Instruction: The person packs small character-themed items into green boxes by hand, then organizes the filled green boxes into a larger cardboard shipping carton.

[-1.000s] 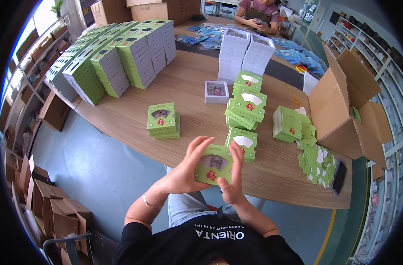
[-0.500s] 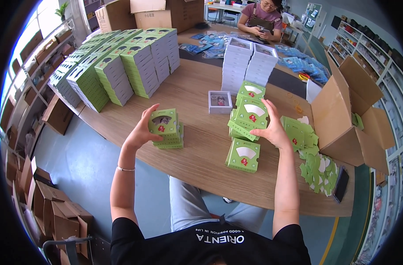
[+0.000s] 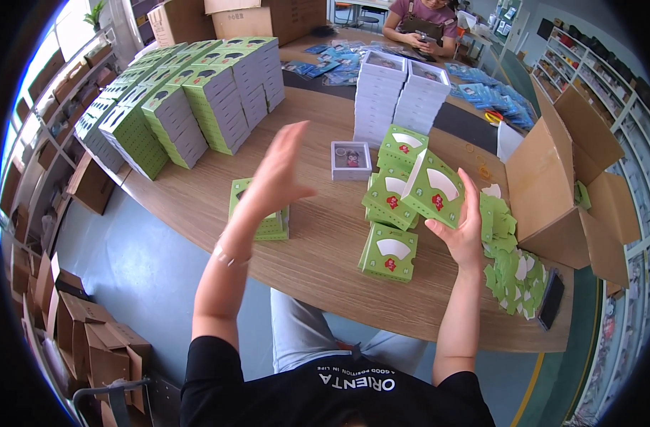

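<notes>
My right hand (image 3: 463, 224) grips a green cardboard sleeve (image 3: 433, 191) with a white fan-shaped panel and a red emblem, tilted above the table. My left hand (image 3: 278, 174) is in the air, slightly blurred, its fingers stretched out and holding nothing. Below and behind it, partly hidden by my arm, a short stack of green boxes (image 3: 276, 226) sits on the table. Several similar green sleeves (image 3: 389, 196) are piled beside my right hand, with another small stack (image 3: 389, 252) nearer me. Beyond my left hand lies a white framed box (image 3: 351, 161) with a small figure inside.
Tall stacks of green boxes (image 3: 218, 92) fill the far left, and white boxes (image 3: 379, 96) stand stacked at the back. An open carton (image 3: 542, 178), green paper scraps (image 3: 513, 274) and a phone (image 3: 550, 299) are at right. A person (image 3: 424, 28) sits across the table (image 3: 318, 270).
My left hand has left the short green stack and moved right and up. My right hand has lifted a sleeve off the pile and tilted it.
</notes>
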`<state>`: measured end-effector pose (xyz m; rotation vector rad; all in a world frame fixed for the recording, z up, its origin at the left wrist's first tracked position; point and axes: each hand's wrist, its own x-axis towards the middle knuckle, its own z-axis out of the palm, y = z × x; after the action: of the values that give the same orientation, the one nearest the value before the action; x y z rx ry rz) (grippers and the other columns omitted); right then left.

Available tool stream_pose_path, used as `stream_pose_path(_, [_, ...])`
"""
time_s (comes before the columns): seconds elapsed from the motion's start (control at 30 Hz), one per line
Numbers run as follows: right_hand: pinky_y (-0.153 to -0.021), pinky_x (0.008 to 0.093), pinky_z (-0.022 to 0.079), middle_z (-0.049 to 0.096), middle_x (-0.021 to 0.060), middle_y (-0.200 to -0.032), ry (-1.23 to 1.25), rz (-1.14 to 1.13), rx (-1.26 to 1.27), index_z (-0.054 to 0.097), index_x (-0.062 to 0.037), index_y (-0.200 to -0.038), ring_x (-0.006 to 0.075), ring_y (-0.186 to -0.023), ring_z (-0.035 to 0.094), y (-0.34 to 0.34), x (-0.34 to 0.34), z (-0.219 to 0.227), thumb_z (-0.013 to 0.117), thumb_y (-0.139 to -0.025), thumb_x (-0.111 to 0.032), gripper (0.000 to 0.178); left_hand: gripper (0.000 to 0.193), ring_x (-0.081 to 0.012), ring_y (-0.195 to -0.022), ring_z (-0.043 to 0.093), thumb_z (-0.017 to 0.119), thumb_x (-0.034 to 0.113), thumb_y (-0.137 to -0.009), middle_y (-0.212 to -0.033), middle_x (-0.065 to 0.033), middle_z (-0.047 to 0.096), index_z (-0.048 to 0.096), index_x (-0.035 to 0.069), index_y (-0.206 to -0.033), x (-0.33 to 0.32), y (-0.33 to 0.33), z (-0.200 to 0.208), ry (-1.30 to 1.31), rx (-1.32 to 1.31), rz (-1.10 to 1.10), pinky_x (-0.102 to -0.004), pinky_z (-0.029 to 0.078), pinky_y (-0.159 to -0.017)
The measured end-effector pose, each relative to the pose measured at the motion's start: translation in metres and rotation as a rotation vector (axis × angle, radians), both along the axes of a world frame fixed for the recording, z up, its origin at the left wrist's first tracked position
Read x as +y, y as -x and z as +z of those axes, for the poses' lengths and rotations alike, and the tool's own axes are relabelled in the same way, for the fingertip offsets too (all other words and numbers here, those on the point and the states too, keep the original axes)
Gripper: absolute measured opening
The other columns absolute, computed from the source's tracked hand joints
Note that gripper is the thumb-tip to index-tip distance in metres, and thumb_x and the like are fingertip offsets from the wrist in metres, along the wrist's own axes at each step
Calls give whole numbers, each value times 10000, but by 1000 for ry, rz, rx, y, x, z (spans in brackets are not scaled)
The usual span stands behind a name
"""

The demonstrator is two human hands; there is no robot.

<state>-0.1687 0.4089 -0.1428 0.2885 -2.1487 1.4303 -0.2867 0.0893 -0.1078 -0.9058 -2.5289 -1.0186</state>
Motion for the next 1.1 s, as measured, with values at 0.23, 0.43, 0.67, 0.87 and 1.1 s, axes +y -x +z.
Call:
stream_pose_path(0.23, [-1089, 412, 338, 315, 150, -1430, 110, 14, -54, 332, -7, -1439, 266, -1311, 376, -57, -14, -18, 877, -638, -443, 1062, 1130, -372, -1326, 384, 942, 166, -416, -1395, -209, 415, 357, -17, -1366, 80, 130, -87, 626, -286, 127, -385, 419, -1051])
stream_pose_path(0.43, [-1099, 432, 307, 323, 164, -1423, 67, -44, -87, 351, -3, -1423, 285, -1322, 360, -94, -4, -24, 872, -643, -438, 1035, 951, -399, -1215, 478, 900, 78, -424, -1270, -225, 465, 435, -29, -1247, 76, 102, -59, 475, -160, 95, -405, 477, -984])
stream_pose_path(0.67, [-1048, 465, 366, 284, 193, -1433, -241, -198, 175, 386, -47, -1405, 345, -1292, 366, -85, -49, -23, 893, -634, -324, 964, 867, -399, -1210, 468, 746, -46, -530, -1300, -212, 408, 373, -20, -1312, 26, -51, 23, 144, 92, 152, -394, 448, -999])
stream_pose_path(0.87, [-1072, 500, 321, 292, 206, -1446, -263, -140, 230, 402, -56, -1398, 359, -1325, 333, -78, -76, -26, 901, -605, -309, 971, 864, -406, -1210, 462, 724, -58, -551, -1336, -200, 386, 361, -3, -1333, 1, -113, 40, 108, -1, 133, -396, 440, -997])
stream_pose_path(1.1, [-1063, 482, 344, 298, 200, -1445, -265, -113, 218, 397, -53, -1397, 352, -1324, 337, -90, -79, -21, 906, -599, -294, 977, 924, -382, -1206, 474, 755, -48, -511, -1329, -174, 398, 361, -2, -1346, -6, -123, 37, 201, -48, -101, -393, 441, -1013])
